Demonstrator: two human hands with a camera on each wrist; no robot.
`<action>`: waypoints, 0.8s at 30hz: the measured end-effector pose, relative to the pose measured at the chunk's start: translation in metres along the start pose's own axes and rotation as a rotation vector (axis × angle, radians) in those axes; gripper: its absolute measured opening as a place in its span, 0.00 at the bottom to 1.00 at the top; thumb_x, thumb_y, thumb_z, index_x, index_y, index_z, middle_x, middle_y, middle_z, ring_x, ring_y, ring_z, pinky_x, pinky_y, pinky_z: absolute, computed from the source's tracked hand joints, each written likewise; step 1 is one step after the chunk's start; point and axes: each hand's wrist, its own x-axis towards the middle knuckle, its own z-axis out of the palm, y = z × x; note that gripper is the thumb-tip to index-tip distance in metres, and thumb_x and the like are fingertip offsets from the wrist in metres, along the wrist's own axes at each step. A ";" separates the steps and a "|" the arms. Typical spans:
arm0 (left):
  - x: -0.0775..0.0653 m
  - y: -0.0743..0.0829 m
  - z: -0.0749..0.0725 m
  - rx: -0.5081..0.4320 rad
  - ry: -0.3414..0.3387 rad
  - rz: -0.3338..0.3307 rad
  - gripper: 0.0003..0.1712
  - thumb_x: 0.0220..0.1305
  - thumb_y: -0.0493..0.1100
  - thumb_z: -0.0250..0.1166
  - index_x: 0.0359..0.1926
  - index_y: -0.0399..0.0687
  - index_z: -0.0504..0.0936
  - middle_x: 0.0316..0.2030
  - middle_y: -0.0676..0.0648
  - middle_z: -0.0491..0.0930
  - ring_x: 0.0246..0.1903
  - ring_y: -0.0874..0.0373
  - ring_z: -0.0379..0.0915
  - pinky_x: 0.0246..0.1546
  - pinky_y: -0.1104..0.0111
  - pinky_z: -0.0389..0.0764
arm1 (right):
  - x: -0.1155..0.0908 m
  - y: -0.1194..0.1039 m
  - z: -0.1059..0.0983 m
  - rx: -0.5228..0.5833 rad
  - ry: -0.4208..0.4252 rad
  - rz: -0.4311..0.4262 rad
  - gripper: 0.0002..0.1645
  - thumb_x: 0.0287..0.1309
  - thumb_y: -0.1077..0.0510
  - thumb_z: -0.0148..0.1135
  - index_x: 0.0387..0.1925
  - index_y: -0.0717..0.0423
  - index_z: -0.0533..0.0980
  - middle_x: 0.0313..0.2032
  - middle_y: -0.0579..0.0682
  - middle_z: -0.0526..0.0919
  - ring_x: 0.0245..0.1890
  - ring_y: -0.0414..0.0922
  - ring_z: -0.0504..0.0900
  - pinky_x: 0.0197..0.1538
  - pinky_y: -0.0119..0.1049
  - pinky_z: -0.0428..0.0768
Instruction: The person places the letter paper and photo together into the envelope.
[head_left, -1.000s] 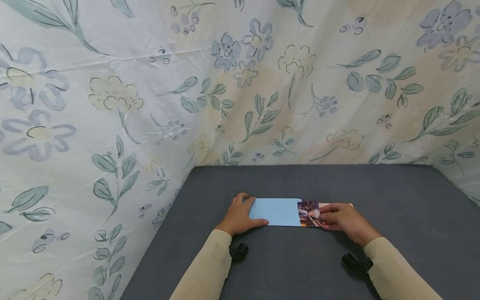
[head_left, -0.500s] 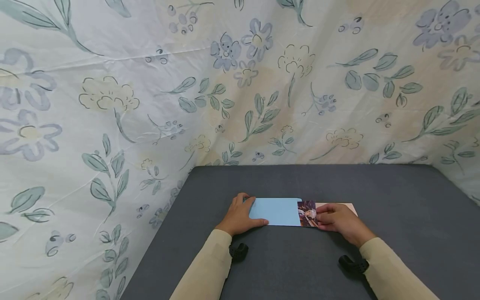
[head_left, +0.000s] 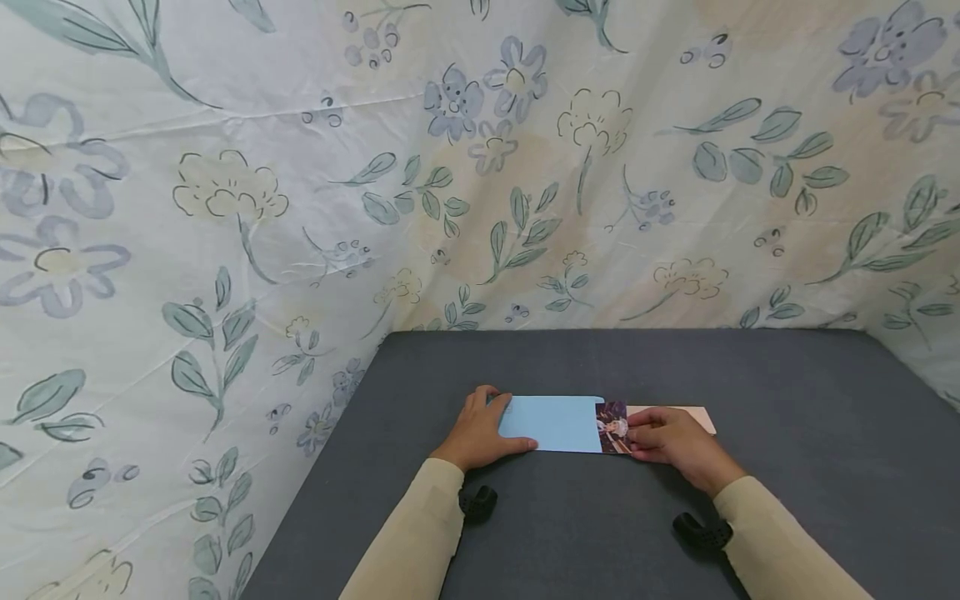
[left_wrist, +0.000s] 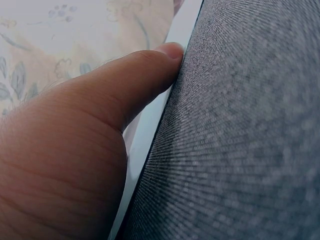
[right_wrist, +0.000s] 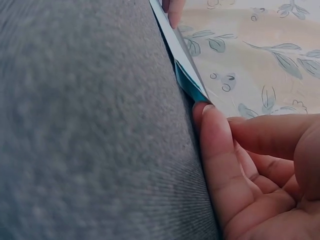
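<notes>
Envelope (head_left: 558, 423) is lt blue, card (head_left: 611, 425) dk purplish, tbl (head_left: 585, 525) dk gry, cloth (head_left: 300, 167) wht w/ florals.

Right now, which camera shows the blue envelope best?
The head camera: it shows the broad front of the blue envelope. The left wrist view gives only a thin strip partly behind the left hand; the right wrist view shows it nearly edge-on, a narrow sliver beyond the right hand.

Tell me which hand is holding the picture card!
The right hand: its fingers pinch the dark picture card at its right edge. The left hand only touches the light-blue paper, at its left end.
</notes>
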 end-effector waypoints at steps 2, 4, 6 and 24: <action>0.000 0.001 0.000 -0.004 -0.002 -0.003 0.62 0.59 0.78 0.75 0.84 0.51 0.68 0.76 0.45 0.60 0.75 0.47 0.57 0.70 0.46 0.70 | 0.001 0.000 0.001 -0.003 0.002 0.003 0.23 0.79 0.66 0.63 0.65 0.79 0.73 0.49 0.62 0.83 0.43 0.50 0.87 0.46 0.41 0.89; 0.001 0.002 -0.001 -0.010 -0.001 -0.004 0.62 0.59 0.78 0.75 0.84 0.51 0.68 0.76 0.45 0.60 0.75 0.47 0.57 0.69 0.46 0.70 | 0.002 -0.001 0.002 -0.002 0.006 0.010 0.23 0.79 0.66 0.63 0.65 0.79 0.74 0.49 0.63 0.84 0.43 0.50 0.87 0.46 0.41 0.89; 0.001 0.002 -0.001 -0.011 -0.001 -0.005 0.62 0.59 0.78 0.75 0.84 0.51 0.68 0.76 0.45 0.60 0.75 0.47 0.57 0.69 0.46 0.70 | 0.002 -0.001 0.002 -0.006 0.003 0.008 0.23 0.79 0.66 0.63 0.66 0.79 0.73 0.50 0.63 0.83 0.44 0.50 0.87 0.47 0.41 0.89; 0.009 0.001 0.003 -0.014 0.000 -0.018 0.62 0.59 0.78 0.75 0.83 0.51 0.68 0.76 0.45 0.60 0.75 0.46 0.57 0.69 0.45 0.70 | 0.013 -0.007 0.006 0.039 -0.026 -0.004 0.24 0.77 0.68 0.64 0.66 0.80 0.73 0.49 0.62 0.85 0.43 0.48 0.88 0.46 0.41 0.88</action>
